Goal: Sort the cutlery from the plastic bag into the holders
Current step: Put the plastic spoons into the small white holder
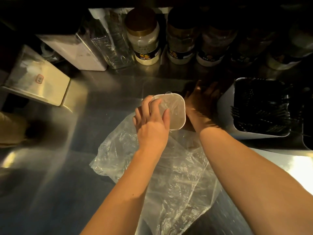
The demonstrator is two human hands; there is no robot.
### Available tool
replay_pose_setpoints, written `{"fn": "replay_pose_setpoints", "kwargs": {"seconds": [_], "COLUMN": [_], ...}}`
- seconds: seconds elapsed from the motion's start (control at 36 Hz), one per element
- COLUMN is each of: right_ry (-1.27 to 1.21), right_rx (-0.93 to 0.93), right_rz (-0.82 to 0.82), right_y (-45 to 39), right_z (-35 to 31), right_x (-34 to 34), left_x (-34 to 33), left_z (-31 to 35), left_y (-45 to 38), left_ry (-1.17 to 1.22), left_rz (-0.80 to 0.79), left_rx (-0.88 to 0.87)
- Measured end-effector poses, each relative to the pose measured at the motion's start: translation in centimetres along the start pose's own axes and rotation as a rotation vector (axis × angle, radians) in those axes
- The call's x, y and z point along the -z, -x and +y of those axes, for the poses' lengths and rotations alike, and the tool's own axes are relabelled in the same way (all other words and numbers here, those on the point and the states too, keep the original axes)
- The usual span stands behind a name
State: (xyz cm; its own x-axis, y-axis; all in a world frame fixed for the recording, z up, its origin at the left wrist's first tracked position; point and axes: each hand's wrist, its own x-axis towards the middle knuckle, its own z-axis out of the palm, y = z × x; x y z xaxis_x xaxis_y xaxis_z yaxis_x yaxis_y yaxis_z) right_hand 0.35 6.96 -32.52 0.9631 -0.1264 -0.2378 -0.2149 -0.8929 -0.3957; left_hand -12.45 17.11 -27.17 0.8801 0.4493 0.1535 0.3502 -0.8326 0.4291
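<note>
Dimly, steel counter [71, 167], jars [144, 39] behind.

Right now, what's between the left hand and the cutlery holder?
The right hand, fingers spread on the steel counter, head view. The left hand holds a clear lid.

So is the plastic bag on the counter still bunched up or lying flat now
Lying flat and spread. The plastic bag sits crumpled but opened out on the steel counter, under both forearms, with no visible bulge; whether any cutlery remains inside, cannot tell.
</note>
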Motion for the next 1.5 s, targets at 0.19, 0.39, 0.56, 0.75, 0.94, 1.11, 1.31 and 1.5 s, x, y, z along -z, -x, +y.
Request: {"fn": "replay_pose_setpoints", "kwargs": {"seconds": [0.19,0.39,0.56,0.75,0.94,1.11,1.31,1.5], "right_ry": [-0.038,0.026,-0.038,0.219,0.194,-0.095,0.022,0.058], "right_rx": [0.174,0.266,0.254,0.464,0.582,0.483,0.544,0.511], "right_rz": [0.146,0.006,-0.048,-0.204,-0.084,0.082,-0.1,-0.024], "right_y": [0.9,1.8,4.0,4.2,4.5,5.0,4.6,4.9], "right_z": [1.3,1.4,1.9,3.0,3.6,2.8,0.9,0.7], "right_x": [-0.1,1.2,0.3,1.2,1.2,1.2,-0.4,0.2], "left_x": [0.4,0.6,0.7,1.5,2.5,4.5,6.2,5.8], "left_z": [-0.3,-0.4,-0.3,-1.2,-2.5,-4.8,-5.9,-4.3], "left_y": [-0.8,-1.2,-1.0,-0.4,-0.5,-0.6,-0.7,-0.8], "left_ry": [0.026,0.003,-0.014,0.037,0.18,0.263,0.127,-0.028], "left_rz": [-0.025,-0.065,-0.077,-0.098,-0.178,-0.142,-0.18,-0.221], "left_rx": [-0.01,0.0,-0.009,0.068,0.166,0.248,0.206,0.063]}}
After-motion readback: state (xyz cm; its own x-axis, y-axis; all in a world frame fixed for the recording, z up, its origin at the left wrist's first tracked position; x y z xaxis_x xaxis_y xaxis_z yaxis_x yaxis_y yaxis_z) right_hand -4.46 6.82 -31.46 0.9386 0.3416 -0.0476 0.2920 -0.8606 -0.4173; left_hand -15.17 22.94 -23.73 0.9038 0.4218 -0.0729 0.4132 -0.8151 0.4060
